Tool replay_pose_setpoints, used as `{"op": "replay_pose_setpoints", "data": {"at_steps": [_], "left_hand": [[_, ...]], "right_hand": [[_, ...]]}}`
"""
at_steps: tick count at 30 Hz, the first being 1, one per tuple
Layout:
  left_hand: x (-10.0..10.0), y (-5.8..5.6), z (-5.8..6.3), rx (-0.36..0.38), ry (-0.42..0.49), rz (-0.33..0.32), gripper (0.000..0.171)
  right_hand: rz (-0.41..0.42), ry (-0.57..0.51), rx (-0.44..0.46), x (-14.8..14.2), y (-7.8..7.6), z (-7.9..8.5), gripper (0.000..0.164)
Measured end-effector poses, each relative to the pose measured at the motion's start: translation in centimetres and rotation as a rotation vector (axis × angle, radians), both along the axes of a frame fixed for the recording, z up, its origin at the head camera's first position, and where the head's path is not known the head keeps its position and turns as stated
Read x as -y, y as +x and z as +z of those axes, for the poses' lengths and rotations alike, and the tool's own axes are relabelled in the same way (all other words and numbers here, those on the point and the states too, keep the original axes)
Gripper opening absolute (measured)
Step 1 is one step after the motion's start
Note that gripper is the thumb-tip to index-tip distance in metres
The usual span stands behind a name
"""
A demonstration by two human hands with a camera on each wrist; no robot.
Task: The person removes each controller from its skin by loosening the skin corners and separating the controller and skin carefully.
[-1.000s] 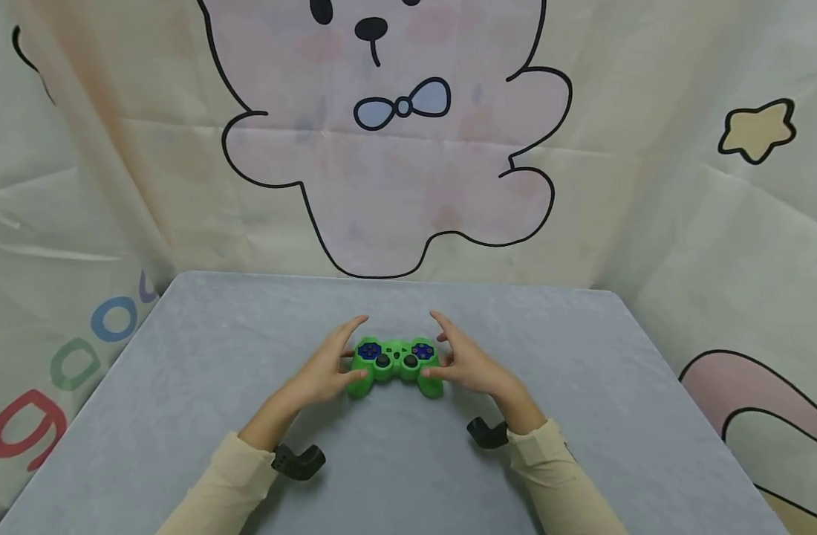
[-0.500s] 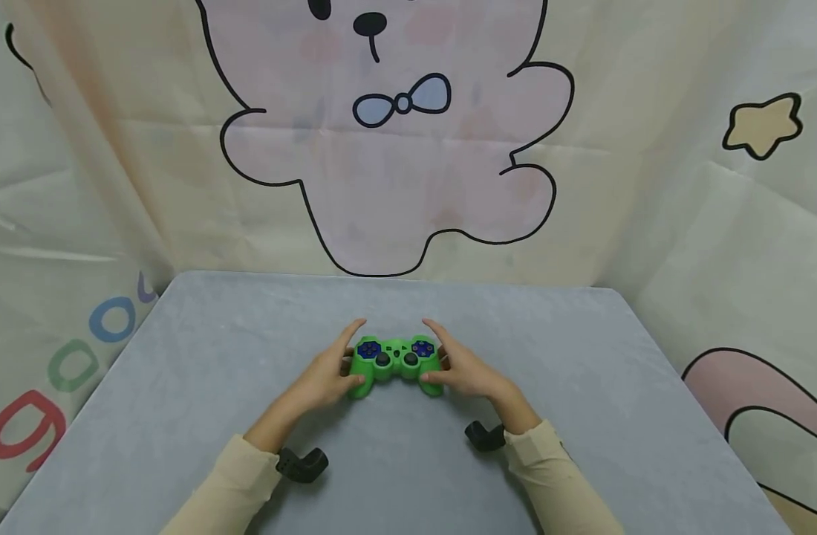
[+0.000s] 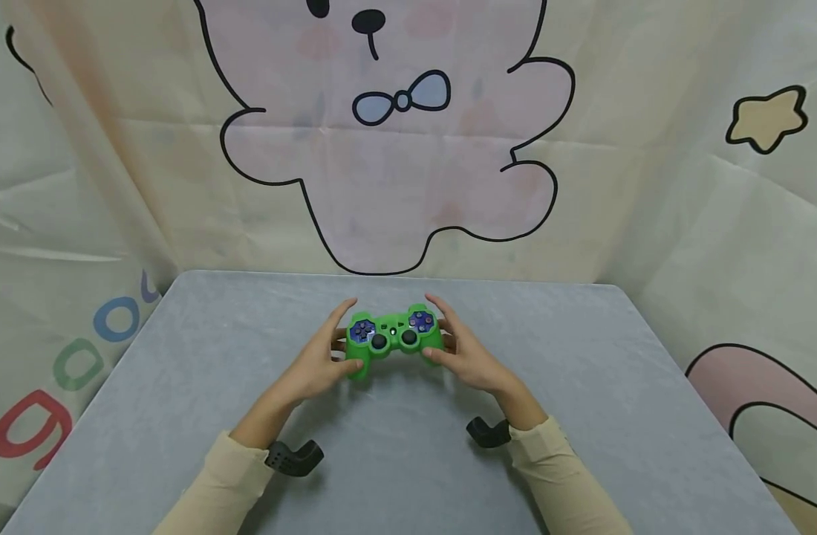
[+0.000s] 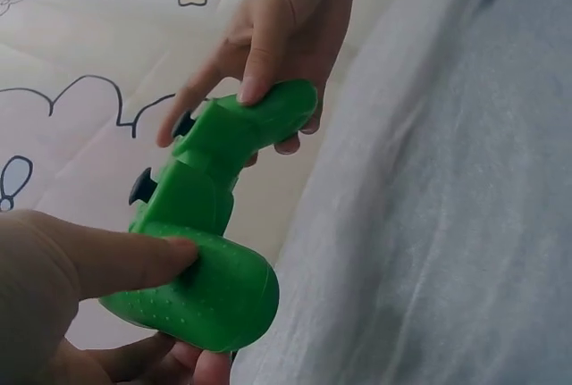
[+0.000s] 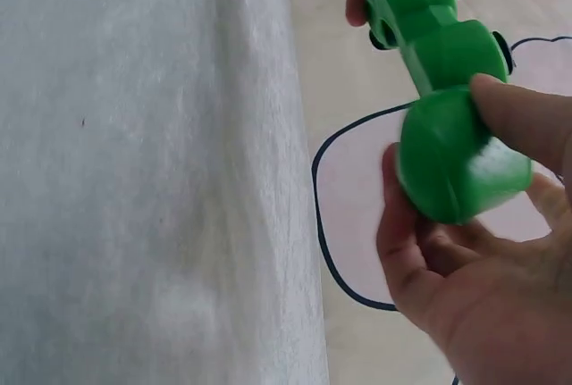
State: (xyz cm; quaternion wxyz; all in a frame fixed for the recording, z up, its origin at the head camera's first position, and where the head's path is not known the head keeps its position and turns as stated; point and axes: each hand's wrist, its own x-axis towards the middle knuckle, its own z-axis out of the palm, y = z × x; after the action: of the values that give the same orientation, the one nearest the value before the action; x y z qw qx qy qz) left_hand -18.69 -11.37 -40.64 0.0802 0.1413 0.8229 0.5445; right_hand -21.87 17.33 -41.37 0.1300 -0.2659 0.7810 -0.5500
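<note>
A green game controller (image 3: 394, 331) with dark blue button pads and two black thumbsticks is held up off the table between both hands, slightly tilted, its right end higher. My left hand (image 3: 319, 362) grips the left handle, thumb on top and fingers curled underneath; the left wrist view shows that thumb pressed on the dotted green grip (image 4: 214, 296). On the other handle, my right hand (image 3: 467, 358) pinches with the thumb above and fingers below. In the right wrist view the rounded handle end (image 5: 456, 166) sits between thumb and fingers. Both index fingers stretch forward past the controller.
A grey cloth-covered table (image 3: 395, 461) lies beneath the hands. Behind it hangs a cream curtain (image 3: 616, 186) with a cartoon bear and a star. Black wrist devices (image 3: 295, 458) sit at both cuffs.
The controller has risen from the table and moved slightly away, tilting a little. Both hands have closed in on its handles and moved up with it.
</note>
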Motion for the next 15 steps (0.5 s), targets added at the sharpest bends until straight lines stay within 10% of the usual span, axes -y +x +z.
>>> {"op": "replay_pose_setpoints", "data": {"at_steps": [15], "left_hand": [[0.0,0.4,1.2,-0.175,0.010,-0.009,0.109]], "right_hand": [[-0.020,-0.179,0.035,0.5,0.3,0.6,0.083]]}}
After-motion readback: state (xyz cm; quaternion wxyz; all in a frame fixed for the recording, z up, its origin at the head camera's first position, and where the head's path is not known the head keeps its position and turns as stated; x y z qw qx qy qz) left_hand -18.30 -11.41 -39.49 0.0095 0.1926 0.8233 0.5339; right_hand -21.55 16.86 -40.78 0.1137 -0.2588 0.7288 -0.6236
